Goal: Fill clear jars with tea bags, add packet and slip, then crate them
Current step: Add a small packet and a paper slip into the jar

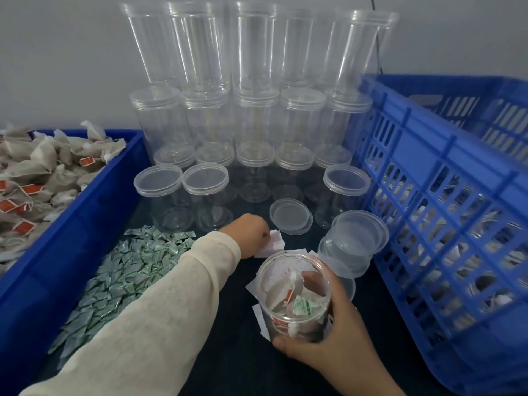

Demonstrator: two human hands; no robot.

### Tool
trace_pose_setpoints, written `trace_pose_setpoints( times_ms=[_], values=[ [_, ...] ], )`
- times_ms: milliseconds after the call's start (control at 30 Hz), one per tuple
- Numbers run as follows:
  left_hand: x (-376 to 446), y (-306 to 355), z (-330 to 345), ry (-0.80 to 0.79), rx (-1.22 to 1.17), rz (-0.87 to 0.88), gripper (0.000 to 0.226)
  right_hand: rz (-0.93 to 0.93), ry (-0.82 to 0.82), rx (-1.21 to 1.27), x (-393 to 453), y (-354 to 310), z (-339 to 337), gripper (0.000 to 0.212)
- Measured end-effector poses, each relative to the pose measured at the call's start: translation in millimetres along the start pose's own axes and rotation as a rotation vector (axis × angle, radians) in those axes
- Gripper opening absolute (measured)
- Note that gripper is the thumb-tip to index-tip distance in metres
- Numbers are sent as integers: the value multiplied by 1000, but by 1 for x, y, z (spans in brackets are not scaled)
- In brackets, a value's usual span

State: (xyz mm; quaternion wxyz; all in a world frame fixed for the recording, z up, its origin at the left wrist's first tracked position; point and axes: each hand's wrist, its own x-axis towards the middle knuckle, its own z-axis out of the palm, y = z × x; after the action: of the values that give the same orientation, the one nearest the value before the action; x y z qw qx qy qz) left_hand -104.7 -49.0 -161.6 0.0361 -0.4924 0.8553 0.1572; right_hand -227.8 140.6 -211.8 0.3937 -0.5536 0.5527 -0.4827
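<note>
Your right hand [328, 335] grips the open clear plastic jar [294, 295], already holding tea bags and packet, steady while your left hand [251, 234] pinches a white paper slip [273, 247] to add.

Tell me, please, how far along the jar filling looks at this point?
Done: the open jar in the right hand already holds tea bags and a green packet, and the blue crate appears to hold filled jars. In hand: the left hand reaches the paper slips. Left: slip in, lid on, crate it; many empty jars wait.
</note>
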Motion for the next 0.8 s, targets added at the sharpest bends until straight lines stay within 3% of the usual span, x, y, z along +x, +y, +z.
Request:
trace_pose_setpoints(
  times_ms=[167, 333, 433, 567, 667, 733, 800],
  values=[
    [-3, -1, -6, 113, 74, 26, 26, 6, -8, 56, -2, -2, -2, 114],
    [-29, 4, -35, 398, 36, 53, 22, -21, 26, 51, 0, -7, -3, 107],
    [-68, 13, -52, 625, -11, 170, 21, -48, 46, 46, 2, -11, -1, 103],
    [-134, 30, -55, 883, 25, 449, 10, -64, 17, 96, 5, -14, 6, 104],
    [-164, 43, -39, 863, 199, 502, 14, -76, -54, 165, 7, -23, 12, 97],
    [-176, 49, -28, 775, 213, 481, 24, -143, -97, 197, 9, -33, 15, 89],
    [-182, 50, -22, 648, 169, 465, 16, -192, -143, 235, 8, -40, 18, 77]
  ],
)
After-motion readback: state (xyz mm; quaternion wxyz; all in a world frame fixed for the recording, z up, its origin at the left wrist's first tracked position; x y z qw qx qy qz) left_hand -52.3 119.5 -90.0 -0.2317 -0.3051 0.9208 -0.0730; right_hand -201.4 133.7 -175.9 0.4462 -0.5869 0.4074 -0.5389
